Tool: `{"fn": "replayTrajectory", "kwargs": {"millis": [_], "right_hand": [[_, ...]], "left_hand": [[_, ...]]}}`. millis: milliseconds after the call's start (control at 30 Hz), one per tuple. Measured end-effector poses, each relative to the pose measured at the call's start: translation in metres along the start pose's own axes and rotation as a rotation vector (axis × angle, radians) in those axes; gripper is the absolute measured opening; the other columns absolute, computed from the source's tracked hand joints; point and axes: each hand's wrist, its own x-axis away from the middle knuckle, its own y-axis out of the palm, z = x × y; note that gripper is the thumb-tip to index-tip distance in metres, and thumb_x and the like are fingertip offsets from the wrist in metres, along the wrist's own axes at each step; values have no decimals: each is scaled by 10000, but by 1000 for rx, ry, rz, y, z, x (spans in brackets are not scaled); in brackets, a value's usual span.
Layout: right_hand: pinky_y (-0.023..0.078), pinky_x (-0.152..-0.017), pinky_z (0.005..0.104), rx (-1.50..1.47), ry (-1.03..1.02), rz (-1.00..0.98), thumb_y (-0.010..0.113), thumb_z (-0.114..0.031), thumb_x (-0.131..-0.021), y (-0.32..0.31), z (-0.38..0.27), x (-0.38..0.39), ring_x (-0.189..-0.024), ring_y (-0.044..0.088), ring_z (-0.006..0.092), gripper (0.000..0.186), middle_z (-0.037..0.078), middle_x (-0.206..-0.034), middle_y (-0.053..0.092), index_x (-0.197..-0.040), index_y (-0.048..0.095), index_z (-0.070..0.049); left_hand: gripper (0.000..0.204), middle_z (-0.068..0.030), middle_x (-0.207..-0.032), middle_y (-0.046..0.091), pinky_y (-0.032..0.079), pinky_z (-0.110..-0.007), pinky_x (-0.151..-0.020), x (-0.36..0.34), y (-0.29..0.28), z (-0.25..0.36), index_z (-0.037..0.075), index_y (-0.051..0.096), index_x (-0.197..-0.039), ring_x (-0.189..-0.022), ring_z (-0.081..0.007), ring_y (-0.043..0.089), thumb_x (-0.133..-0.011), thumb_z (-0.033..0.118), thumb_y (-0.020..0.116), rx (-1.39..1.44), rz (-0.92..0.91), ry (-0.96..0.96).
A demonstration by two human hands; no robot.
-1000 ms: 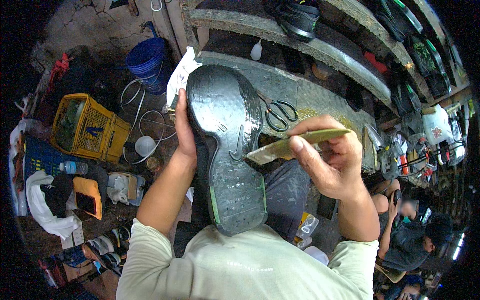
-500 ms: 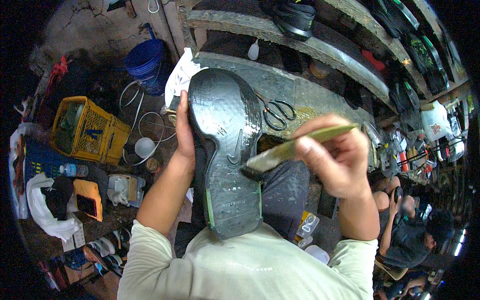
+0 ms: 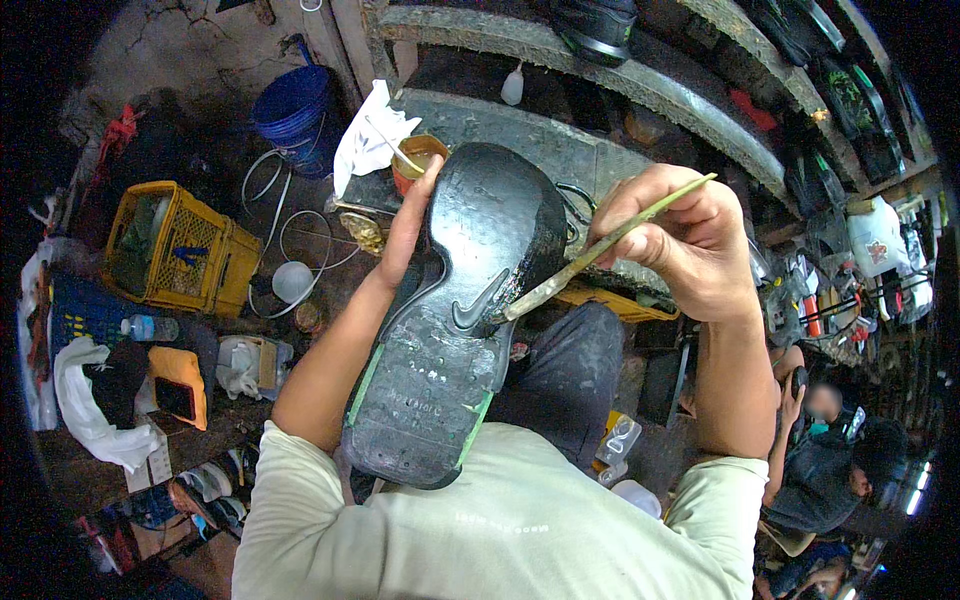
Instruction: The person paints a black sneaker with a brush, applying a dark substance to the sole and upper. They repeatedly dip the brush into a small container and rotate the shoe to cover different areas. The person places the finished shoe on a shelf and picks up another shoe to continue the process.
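Observation:
A black shoe is turned with its sole up, toe end away from me and heel near my shirt. Its forefoot looks wet and glossy along the right side. My left hand holds it at the left of the forefoot, thumb along the edge and other fingers hidden beneath. My right hand pinches the slim yellow-green handle of a brush. The brush's tip touches the sole at the right of the midfoot, beside a raised curved mark. Behind the shoe, black-handled scissors are partly hidden.
Beyond my left hand stand an orange-brown pot with a stick in it and a white cloth. A yellow crate and a blue bucket are at left. Wooden shelves hold shoes. Another person sits at right.
The shoe has tilted, its toe swinging right and its heel left, uncovering the pot. My right hand has risen slightly, and the brush now shows its narrow edge, still against the sole.

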Motion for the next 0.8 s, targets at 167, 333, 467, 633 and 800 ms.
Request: {"fn": "replayTrajectory", "kwargs": {"millis": [167,333,467,633,800], "right_hand": [[569,-679,304,38,-19,-58,805,-232,-907,4,3,-5,-769,697,191,296,133,-889,707,-945,700,41],[586,-694,310,-90,-122,198,743,-191,-954,4,-9,4,-770,706,183,287,111,-904,724,-1124,677,31],[589,-697,324,104,-146,769,711,-174,-956,30,-9,39,-789,706,206,285,159,-1026,708,-1146,657,32],[610,-864,456,-318,-213,1004,574,-282,-1070,60,42,73,-957,710,267,319,121,-1133,668,-1280,589,-43],[552,-968,448,-678,227,1203,518,-389,-1092,95,88,78,-1065,671,237,412,71,-1153,667,-1365,554,-83]], "left_hand": [[607,-205,-1475,531,431,-387,-1179,2,-15,-13,-67,358,-1530,-1345,-247,565,-1145,392,256,149,-106,-34],[611,-224,-1457,543,451,-413,-1162,4,-13,-7,-47,390,-1521,-1311,-289,591,-1133,409,267,-349,114,459],[765,-173,-1424,581,450,-454,-1142,28,10,27,36,469,-1493,-1309,-298,583,-1048,634,296,351,-71,283],[823,-114,-1464,553,402,-478,-1166,49,52,25,84,487,-1483,-1369,-294,519,-1005,723,284,49,938,605],[897,-121,-1600,418,313,-528,-1224,56,67,6,126,376,-1580,-1465,-351,414,-968,777,298,188,839,859]]}}
